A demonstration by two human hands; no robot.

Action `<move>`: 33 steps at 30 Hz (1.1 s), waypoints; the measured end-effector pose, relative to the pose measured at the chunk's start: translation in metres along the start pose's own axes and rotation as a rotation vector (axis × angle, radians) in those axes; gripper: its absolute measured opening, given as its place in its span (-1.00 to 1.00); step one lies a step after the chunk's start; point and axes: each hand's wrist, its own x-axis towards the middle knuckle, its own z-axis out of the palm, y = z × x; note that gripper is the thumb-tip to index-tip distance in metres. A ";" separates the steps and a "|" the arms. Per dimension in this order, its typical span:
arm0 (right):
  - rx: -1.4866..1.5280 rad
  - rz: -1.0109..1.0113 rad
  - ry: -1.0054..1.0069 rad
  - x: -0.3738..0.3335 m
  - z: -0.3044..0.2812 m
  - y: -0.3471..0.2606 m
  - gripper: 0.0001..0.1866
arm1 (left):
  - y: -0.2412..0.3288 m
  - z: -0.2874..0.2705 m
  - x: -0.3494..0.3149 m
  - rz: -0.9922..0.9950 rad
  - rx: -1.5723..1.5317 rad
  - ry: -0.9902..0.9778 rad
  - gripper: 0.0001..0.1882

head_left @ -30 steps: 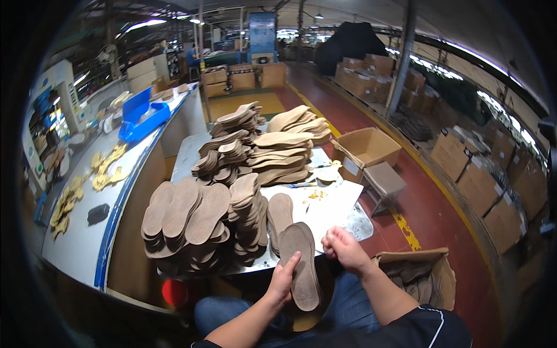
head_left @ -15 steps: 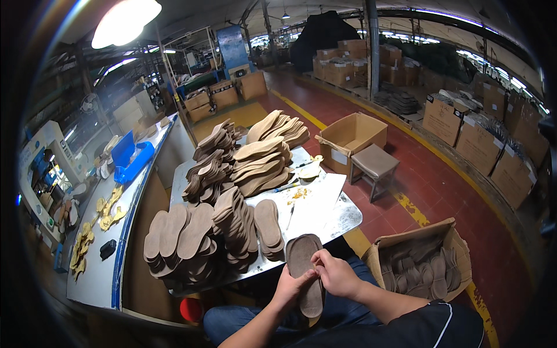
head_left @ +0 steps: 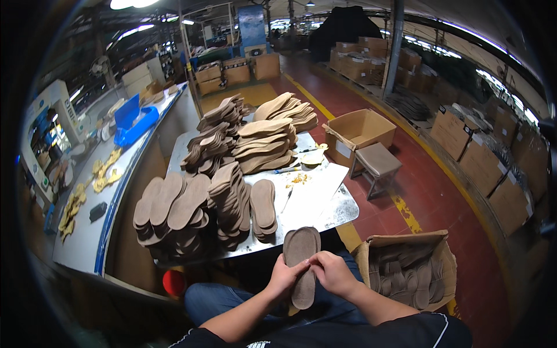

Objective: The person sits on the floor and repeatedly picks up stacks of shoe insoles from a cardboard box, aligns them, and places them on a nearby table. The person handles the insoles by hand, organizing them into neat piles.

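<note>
Grasping brown shoe insoles (head_left: 300, 248) in left hand (head_left: 284, 275), apparently pinching their right edge with right hand (head_left: 335, 273), at near side of table (head_left: 338, 213); could drop them through loosened left grip.

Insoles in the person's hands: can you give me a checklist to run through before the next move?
1. Left hand holding the brown insoles: ok, thumb on top.
2. Right hand gripping them: cannot tell; its fingers are at their right side.
3. Held insoles lined up: not ok, the rear one shows past the front one's right edge.
4. Underside of the held insoles visible: cannot tell its condition, hidden.
5. Short insole stack on the table standing: ok.
6. Insole-filled carton open at the top: ok.
</note>
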 end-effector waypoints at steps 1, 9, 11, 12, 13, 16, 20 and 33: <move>0.007 0.006 0.017 0.001 0.000 0.000 -0.85 | -0.001 0.001 0.000 0.039 0.018 -0.002 -0.32; -0.065 0.018 0.134 0.007 -0.005 -0.006 -0.82 | -0.006 0.001 0.000 -0.014 -0.111 -0.013 -0.24; 0.019 0.078 0.096 0.009 -0.004 -0.004 -0.82 | -0.005 0.000 0.000 -0.022 -0.093 -0.021 -0.23; 0.020 0.066 0.061 0.010 -0.003 -0.002 -0.83 | -0.004 -0.001 0.000 -0.026 -0.088 -0.022 -0.23; 0.013 0.101 0.029 0.010 -0.002 -0.002 -0.84 | -0.004 -0.001 0.000 -0.014 -0.081 -0.021 -0.22; 0.126 0.093 0.070 0.011 0.002 -0.002 -0.91 | -0.001 -0.003 -0.004 0.019 -0.041 -0.025 -0.18; 0.110 0.242 0.126 0.013 0.008 -0.005 -0.93 | 0.004 -0.003 -0.008 0.049 -0.008 -0.058 -0.13; 0.168 0.233 -0.035 0.029 0.007 0.004 -0.84 | -0.004 -0.009 0.000 0.029 -0.073 -0.051 -0.28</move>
